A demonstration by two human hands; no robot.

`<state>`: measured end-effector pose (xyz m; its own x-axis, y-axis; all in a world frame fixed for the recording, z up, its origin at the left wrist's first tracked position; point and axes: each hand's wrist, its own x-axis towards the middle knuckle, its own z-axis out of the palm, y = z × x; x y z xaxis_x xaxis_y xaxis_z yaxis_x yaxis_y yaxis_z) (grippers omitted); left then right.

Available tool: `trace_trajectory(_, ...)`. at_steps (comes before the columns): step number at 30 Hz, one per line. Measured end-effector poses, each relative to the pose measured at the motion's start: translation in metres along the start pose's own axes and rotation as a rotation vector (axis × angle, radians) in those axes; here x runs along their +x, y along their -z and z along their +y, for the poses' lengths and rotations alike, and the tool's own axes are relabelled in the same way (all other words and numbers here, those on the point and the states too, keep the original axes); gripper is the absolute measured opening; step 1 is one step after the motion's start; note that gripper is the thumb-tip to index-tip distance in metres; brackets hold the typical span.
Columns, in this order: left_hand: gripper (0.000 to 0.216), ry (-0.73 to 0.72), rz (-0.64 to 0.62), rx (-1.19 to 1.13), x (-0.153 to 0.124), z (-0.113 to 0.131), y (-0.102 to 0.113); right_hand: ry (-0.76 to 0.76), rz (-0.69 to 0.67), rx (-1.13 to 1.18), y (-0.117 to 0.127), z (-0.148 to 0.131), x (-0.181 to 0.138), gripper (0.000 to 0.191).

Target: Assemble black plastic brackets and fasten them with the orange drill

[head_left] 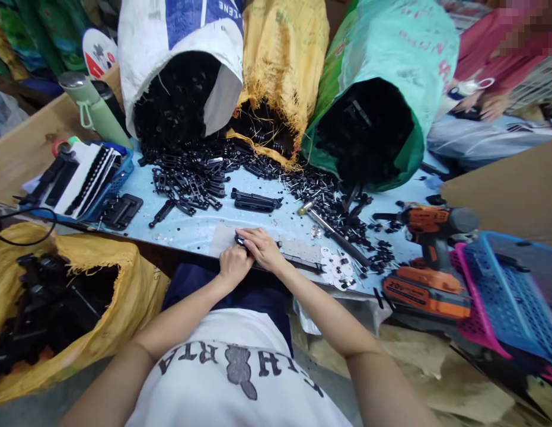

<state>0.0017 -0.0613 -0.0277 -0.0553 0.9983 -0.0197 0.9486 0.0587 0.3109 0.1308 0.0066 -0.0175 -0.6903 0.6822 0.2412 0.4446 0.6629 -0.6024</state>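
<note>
At the front edge of the blue table, my left hand point(235, 265) is closed in a fist around a small black plastic part point(240, 239), whose end shows past the fingers. My right hand point(263, 249) lies against it, its fingers bent together over the same part; most of the part is hidden. Just right of my hands a long black strip point(305, 263) lies along a grey metal plate point(297, 246). Beyond my hands is a long black plastic assembly point(257, 200). A hammer point(338, 232) rests to the right, its head pointing away.
White point(146, 35), yellow point(284, 47) and green sacks point(391, 47) spill black parts and screws point(309, 188). An orange cordless drill point(429, 287) stands right, beside a blue basket point(511, 290). A yellow sack point(142, 279) sits lower left. Another person's hands point(493, 107) show upper right.
</note>
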Motion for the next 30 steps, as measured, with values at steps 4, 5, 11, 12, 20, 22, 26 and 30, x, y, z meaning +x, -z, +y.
trace_trajectory(4, 0.034, -0.013, 0.044, 0.011, 0.001, -0.004, -0.001, -0.055, -0.011, -0.032, -0.001, -0.001, -0.001, 0.040)
trace_trajectory(5, 0.033, -0.011, 0.056, 0.011, 0.001, -0.005, -0.002, -0.083, -0.006, -0.067, -0.002, -0.002, -0.001, 0.040)
trace_trajectory(11, 0.030, -0.031, 0.077, -0.005, 0.001, -0.004, -0.004, -0.176, -0.026, -0.215, -0.013, -0.010, 0.004, 0.038)
trace_trajectory(12, 0.030, -0.036, 0.076, -0.006, 0.001, -0.004, -0.004, -0.184, -0.028, -0.222, -0.013, -0.012, 0.005, 0.039)
trace_trajectory(20, 0.034, -0.646, 0.284, 0.032, 0.014, -0.020, 0.006, -0.018, 0.083, -0.470, 0.040, 0.011, -0.057, 0.053)
trace_trajectory(22, 0.041, -0.846, 0.250, 0.084, 0.028, -0.014, 0.006, -0.141, 0.073, -0.623, 0.057, 0.031, -0.079, 0.059)
trace_trajectory(26, 0.047, -0.810, 0.060, 0.147, 0.059, 0.007, 0.013, -0.203, -0.072, -0.771, 0.075, 0.057, -0.092, 0.059)
trace_trajectory(30, 0.049, -0.668, -0.080, 0.062, 0.076, 0.016, 0.036, -0.160, -0.072, -0.714, 0.084, 0.056, -0.085, 0.066)
